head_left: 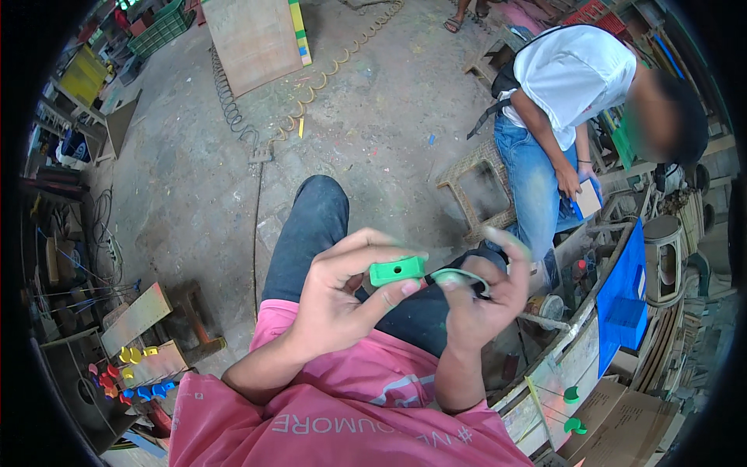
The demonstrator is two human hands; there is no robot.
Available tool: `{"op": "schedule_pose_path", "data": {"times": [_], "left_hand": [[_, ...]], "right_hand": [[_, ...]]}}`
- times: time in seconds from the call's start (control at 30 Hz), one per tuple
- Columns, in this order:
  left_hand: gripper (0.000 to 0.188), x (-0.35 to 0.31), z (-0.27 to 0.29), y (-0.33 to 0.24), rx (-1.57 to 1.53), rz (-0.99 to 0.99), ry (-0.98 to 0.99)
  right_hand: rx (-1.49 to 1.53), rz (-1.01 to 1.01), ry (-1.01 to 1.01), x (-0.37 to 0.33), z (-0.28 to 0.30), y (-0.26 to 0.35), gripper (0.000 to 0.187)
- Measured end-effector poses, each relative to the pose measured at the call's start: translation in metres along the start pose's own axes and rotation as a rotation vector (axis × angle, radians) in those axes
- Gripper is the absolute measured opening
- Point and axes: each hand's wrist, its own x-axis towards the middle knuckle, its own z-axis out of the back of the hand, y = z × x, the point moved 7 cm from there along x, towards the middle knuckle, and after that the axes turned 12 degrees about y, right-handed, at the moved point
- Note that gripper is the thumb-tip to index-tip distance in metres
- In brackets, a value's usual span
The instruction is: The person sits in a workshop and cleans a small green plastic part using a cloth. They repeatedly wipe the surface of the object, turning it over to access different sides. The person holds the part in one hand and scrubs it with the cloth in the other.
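In front of my lap, my left hand (331,292) pinches a small green block (395,272) between thumb and fingers. The block has a dark round hole in the face turned toward me. Just right of it, my right hand (486,300) holds a thin, curved, pale green strip (457,274) under its thumb. The strip looks like a bent sheet, possibly sandpaper; I cannot make out its kind. Its left end is close to the block, and whether they touch is unclear. The right index finger points up, away from the strip.
A co-worker (576,78) sits at right, holding a blue-edged block (587,200). Below are a blue board (615,280) and green pieces (572,395) on thin rods. Yellow, red and blue pieces (138,356) stand at lower left. Coiled hoses (233,117) and a wooden panel (253,43) lie ahead.
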Motion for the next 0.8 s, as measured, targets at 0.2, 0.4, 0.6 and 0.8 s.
{"op": "schedule_pose_path", "data": {"times": [0.2,0.4,0.6,0.8], "left_hand": [[0.023,-0.006,0.004,0.008,-0.008,0.074,0.015],[0.022,-0.005,0.006,0.009,-0.232,0.091,-0.019],[0.018,-0.006,0.011,0.019,-0.484,0.147,-0.054],[0.016,-0.008,0.013,0.018,-0.289,0.161,-0.010]], "right_hand": [[0.106,-0.158,0.200,0.008,-0.016,-0.011,0.059],[0.130,-0.246,0.241,0.004,-0.017,-0.019,0.060],[0.129,-0.331,0.300,-0.007,-0.025,-0.023,0.059],[0.093,-0.162,0.218,0.012,-0.002,0.001,0.063]]}}
